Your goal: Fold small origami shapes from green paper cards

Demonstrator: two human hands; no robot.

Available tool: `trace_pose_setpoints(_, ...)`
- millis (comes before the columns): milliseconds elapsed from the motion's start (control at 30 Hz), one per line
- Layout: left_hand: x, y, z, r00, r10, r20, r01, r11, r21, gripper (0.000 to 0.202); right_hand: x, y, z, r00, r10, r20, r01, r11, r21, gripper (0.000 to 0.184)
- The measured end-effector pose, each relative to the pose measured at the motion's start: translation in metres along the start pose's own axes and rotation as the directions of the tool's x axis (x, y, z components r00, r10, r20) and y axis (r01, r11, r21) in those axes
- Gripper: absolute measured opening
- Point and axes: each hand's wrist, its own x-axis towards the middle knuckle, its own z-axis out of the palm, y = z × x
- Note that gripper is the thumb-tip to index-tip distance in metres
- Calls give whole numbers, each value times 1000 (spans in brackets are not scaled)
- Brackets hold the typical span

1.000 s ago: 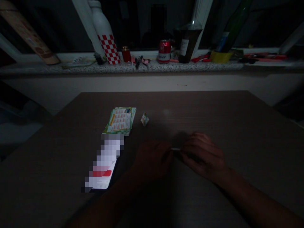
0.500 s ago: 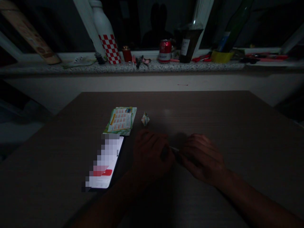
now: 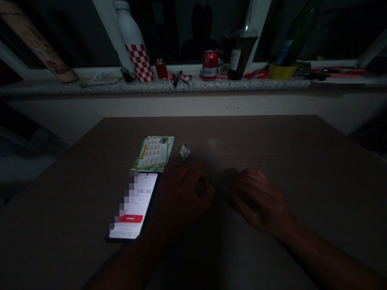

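Observation:
In the dim middle of the table, a thin piece of paper (image 3: 220,185) stretches between my hands, showing mostly as a narrow pale edge. My left hand (image 3: 186,191) has its fingers curled and its thumb near the paper's left end. At the other end, my right hand (image 3: 260,199) pinches the paper between thumb and fingers. Deep shadow hides the paper's shape and most of the fingertips. Just beyond my left hand lies a small folded paper piece (image 3: 184,151) with printed colours. A stack of printed calendar cards (image 3: 153,153) rests to its left.
A lit phone (image 3: 133,207) showing a timer lies left of my left forearm. On the granite windowsill (image 3: 187,85) behind the table (image 3: 256,137) stand a checkered white bottle (image 3: 137,52), a red can (image 3: 209,65), a dark cup (image 3: 240,58) and a green bottle (image 3: 298,36).
My left hand has shifted left, widening the space between the hands, with more of the thin edge showing there. My right hand has stayed nearly in place. Digits now show on the phone.

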Motion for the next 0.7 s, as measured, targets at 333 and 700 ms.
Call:
trace_pose_setpoints(333,-2,-5,-2,997,-3,82,6,999,-37,3,-12,8,11,774,633,-3,-585,717,379,6)
trace_pose_setpoints(700,-18,25,12,872,276,404,-215,958,-191,27,-12,10,20,650,741,168,-722,532,443,17)
